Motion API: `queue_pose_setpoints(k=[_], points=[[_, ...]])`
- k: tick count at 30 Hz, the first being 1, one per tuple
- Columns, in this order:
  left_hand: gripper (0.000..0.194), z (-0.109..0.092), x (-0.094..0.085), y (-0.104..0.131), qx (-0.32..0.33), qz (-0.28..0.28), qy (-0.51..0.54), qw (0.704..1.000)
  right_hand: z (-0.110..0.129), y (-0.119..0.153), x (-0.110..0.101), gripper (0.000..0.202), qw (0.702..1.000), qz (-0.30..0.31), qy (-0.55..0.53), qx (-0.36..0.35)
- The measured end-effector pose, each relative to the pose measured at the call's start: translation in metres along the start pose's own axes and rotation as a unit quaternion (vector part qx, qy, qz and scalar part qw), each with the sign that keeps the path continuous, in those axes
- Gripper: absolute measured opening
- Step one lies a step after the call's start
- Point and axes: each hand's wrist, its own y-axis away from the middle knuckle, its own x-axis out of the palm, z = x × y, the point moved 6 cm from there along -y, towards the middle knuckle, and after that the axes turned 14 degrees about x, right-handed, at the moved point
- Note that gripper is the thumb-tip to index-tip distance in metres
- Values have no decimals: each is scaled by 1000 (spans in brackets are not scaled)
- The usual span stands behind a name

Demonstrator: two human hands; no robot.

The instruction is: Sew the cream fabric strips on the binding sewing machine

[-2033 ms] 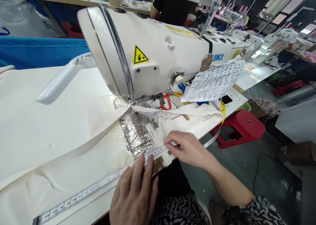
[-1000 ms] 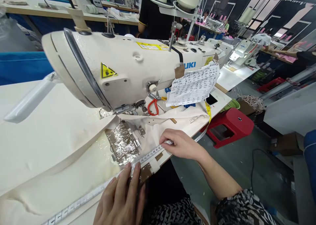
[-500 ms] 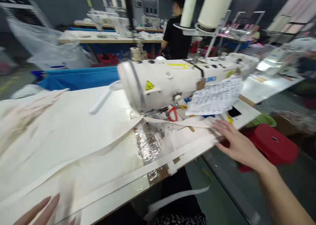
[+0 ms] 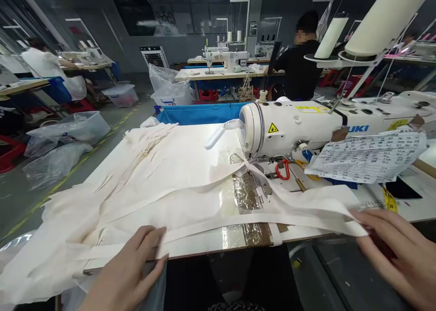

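A long cream fabric strip runs along the table's front edge, between my two hands. My left hand is closed on the strip at the front left, thumb below the edge and fingers on top. At the right, my right hand pinches the strip's end. Another part of the strip rises to the needle area of a white sewing machine. Thin cream fabric lies heaped over the left of the table.
Red-handled snips lie below the machine arm. A written paper sheet hangs from the machine. Thread cones stand at upper right. A person in black is behind the machine. A blue cloth trough borders the table's far side.
The view has swung left. My left hand has come fully into view at the front edge, on the strip. My right hand now has the strip's end at the front right.
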Motion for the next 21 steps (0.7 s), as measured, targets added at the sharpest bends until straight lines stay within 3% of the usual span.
queue_pose_setpoints(k=[2, 5, 8, 10, 12, 14, 16, 18, 21], points=[[30, -1, 0, 1, -5, -21, 0, 1000, 55, -7, -7, 26, 995, 17, -68, -64], [33, -3, -4, 7, -62, -67, 14, 996, 145, -25, 6, 30, 964, 100, -210, -129], [31, -17, -15, 12, -118, -105, 167, 973, 227, -45, 27, 22, 937, 121, -257, -204], [54, -30, -26, 9, -127, -129, 300, 937, 266, -58, 39, 18, 937, 102, -235, -236], [69, -40, -40, -5, -113, -140, 365, 913, 291, -65, 48, 17, 929, 98, -227, -276], [62, -41, -54, -28, -83, -124, 352, 924, 297, -67, 49, 23, 912, 86, -254, -312], [46, -33, -66, -60, -42, -96, 331, 938, 277, -62, 48, 29, 897, 61, -307, -312], [39, -18, -77, -97, -21, -76, 347, 934, 232, -53, 53, 32, 900, 43, -346, -260], [32, 10, -104, -160, -9, -142, 354, 924, 135, -36, 76, 32, 959, 30, -266, -96]])
